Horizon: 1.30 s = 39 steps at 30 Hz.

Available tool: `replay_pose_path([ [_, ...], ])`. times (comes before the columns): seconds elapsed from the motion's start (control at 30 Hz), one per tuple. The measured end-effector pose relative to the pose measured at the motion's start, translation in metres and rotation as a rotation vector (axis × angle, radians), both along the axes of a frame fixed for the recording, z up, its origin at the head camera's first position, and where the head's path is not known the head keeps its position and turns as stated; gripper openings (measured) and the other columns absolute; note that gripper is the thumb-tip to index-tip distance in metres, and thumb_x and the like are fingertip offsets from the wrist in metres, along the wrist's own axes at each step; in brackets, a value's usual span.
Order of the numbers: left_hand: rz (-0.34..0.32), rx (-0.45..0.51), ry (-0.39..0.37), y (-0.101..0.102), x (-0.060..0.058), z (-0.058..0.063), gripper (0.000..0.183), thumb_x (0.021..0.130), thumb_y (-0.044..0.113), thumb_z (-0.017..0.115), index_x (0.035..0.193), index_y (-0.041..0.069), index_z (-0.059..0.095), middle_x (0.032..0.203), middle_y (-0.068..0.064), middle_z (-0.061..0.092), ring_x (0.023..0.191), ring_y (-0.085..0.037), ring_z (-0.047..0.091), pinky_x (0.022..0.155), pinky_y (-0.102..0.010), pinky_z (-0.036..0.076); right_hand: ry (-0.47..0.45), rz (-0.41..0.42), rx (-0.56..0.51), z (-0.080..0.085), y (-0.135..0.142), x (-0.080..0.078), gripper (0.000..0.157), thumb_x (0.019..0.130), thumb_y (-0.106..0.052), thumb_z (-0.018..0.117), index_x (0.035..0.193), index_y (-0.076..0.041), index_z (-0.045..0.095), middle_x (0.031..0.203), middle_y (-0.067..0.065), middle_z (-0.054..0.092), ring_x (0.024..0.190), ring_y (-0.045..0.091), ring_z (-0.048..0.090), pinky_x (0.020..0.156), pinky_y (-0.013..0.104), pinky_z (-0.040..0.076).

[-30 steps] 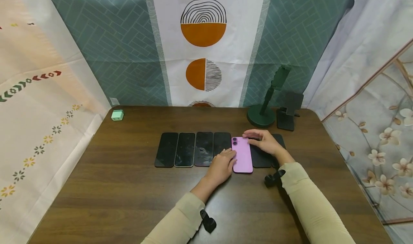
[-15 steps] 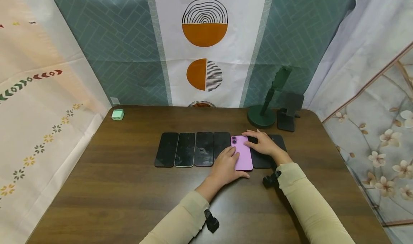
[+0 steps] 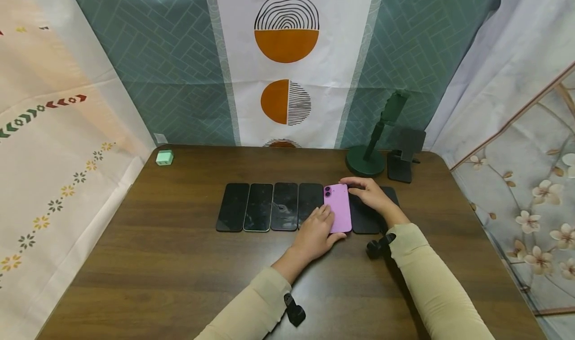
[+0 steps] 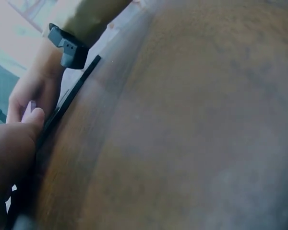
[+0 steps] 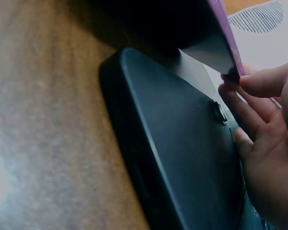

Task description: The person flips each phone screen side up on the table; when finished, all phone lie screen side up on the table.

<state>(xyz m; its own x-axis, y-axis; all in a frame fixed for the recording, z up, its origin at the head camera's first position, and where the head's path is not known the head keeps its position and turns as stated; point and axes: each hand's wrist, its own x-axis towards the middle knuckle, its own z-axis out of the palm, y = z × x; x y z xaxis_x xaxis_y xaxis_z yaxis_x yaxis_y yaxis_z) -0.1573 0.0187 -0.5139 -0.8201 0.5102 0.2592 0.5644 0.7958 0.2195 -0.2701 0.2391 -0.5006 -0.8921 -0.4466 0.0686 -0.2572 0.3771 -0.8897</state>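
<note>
A pink smartphone (image 3: 341, 205), camera side up, is between my two hands, within a row of dark phones. My left hand (image 3: 312, 235) holds its lower left, fingers over the back and thumb at the bottom edge. At the top right corner, my right hand (image 3: 372, 196) pinches it between thumb and fingers. In the right wrist view the pink phone's edge (image 5: 229, 36) is tilted up, its underside dark, above a black phone (image 5: 177, 139) lying on the table. The left wrist view shows mainly tabletop, with my left thumb (image 4: 33, 122) at the left.
Several dark phones (image 3: 257, 207) lie side by side left of the pink one; another dark phone (image 3: 363, 217) lies to its right. Behind stand a dark green stand (image 3: 365, 160) and a black phone stand (image 3: 399, 165). A mint-green block (image 3: 164, 157) sits at the far left corner.
The pink phone has shifted slightly away from me. My left hand has moved right, its thumb coming to the phone's bottom edge. The right hand stays at the top right corner.
</note>
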Motion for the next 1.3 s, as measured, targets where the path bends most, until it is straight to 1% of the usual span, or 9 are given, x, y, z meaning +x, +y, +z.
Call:
replay_pose_path([
  [0.13,-0.020,-0.008,0.014,-0.001,0.001,-0.001,0.062,0.101,0.050,0.056,0.137,-0.001,0.059,0.143,-0.019,0.056,0.138,-0.029,0.049,0.117,-0.041,0.035,0.022,0.066,-0.072,-0.001,0.002,-0.002,0.036,0.100,0.006,0.055,0.135,0.008,0.059,0.136,0.027,0.059,0.130,0.030,0.055,0.099,0.015,0.044],
  [0.3,-0.052,-0.002,0.006,-0.002,0.003,-0.002,0.060,0.105,0.043,0.051,0.145,-0.001,0.050,0.146,-0.022,0.053,0.141,-0.033,0.046,0.118,-0.043,0.033,0.022,0.128,-0.172,-0.006,0.003,-0.006,0.040,0.100,0.006,0.056,0.139,0.012,0.053,0.139,0.032,0.054,0.124,0.006,0.058,0.099,0.016,0.046],
  [0.47,-0.070,0.026,-0.059,-0.006,0.003,-0.002,0.060,0.108,0.040,0.046,0.150,-0.002,0.043,0.152,-0.021,0.047,0.144,-0.032,0.040,0.120,-0.042,0.028,0.000,0.156,-0.221,-0.008,0.002,-0.008,0.044,0.100,0.006,0.055,0.142,0.015,0.046,0.141,0.036,0.049,0.123,-0.001,0.056,0.100,0.016,0.045],
  [0.73,-0.105,0.220,-0.169,-0.014,0.004,0.000,0.062,0.106,0.032,0.053,0.155,-0.001,0.035,0.159,-0.016,0.039,0.140,-0.030,0.046,0.116,-0.040,0.036,-0.018,0.175,-0.205,-0.007,-0.002,-0.010,0.043,0.101,0.004,0.056,0.142,0.015,0.046,0.140,0.033,0.052,0.120,0.006,0.060,0.097,0.020,0.050],
  [0.87,-0.148,0.334,-0.183,-0.019,0.002,0.000,0.065,0.104,0.023,0.059,0.156,-0.002,0.031,0.158,-0.018,0.039,0.141,-0.029,0.045,0.116,-0.039,0.037,-0.006,0.191,-0.170,-0.005,-0.007,-0.011,0.045,0.101,0.004,0.056,0.143,0.014,0.045,0.140,0.033,0.053,0.124,0.011,0.058,0.098,0.020,0.049],
  [1.0,-0.180,0.397,-0.184,-0.024,0.001,0.002,0.068,0.103,0.017,0.060,0.158,-0.001,0.026,0.159,-0.018,0.037,0.142,-0.027,0.043,0.116,-0.037,0.036,0.020,0.178,-0.075,-0.001,-0.012,-0.009,0.046,0.102,-0.002,0.058,0.144,0.011,0.046,0.138,0.028,0.057,0.126,0.018,0.058,0.098,0.018,0.047],
  [1.07,-0.181,0.408,-0.186,-0.026,0.000,0.003,0.068,0.102,0.015,0.061,0.159,0.000,0.025,0.159,-0.017,0.037,0.143,-0.027,0.042,0.116,-0.037,0.036,0.034,0.177,-0.031,0.001,-0.014,-0.009,0.047,0.102,-0.004,0.060,0.144,0.010,0.047,0.137,0.026,0.059,0.127,0.026,0.057,0.101,0.022,0.048],
  [1.17,-0.179,0.419,-0.190,-0.029,-0.001,0.004,0.069,0.101,0.014,0.063,0.159,0.002,0.026,0.159,-0.015,0.037,0.143,-0.025,0.042,0.116,-0.037,0.036,0.053,0.173,0.011,0.002,-0.017,-0.009,0.047,0.101,-0.006,0.062,0.143,0.010,0.049,0.135,0.024,0.061,0.128,0.036,0.056,0.105,0.038,0.048],
  [1.3,-0.178,0.440,-0.176,-0.031,-0.002,0.007,0.070,0.099,0.013,0.066,0.158,0.003,0.030,0.157,-0.013,0.040,0.141,-0.026,0.044,0.115,-0.038,0.038,0.051,0.131,0.054,0.004,-0.018,-0.010,0.044,0.100,-0.009,0.065,0.139,0.007,0.055,0.132,0.021,0.064,0.126,0.038,0.058,0.104,0.052,0.047],
])
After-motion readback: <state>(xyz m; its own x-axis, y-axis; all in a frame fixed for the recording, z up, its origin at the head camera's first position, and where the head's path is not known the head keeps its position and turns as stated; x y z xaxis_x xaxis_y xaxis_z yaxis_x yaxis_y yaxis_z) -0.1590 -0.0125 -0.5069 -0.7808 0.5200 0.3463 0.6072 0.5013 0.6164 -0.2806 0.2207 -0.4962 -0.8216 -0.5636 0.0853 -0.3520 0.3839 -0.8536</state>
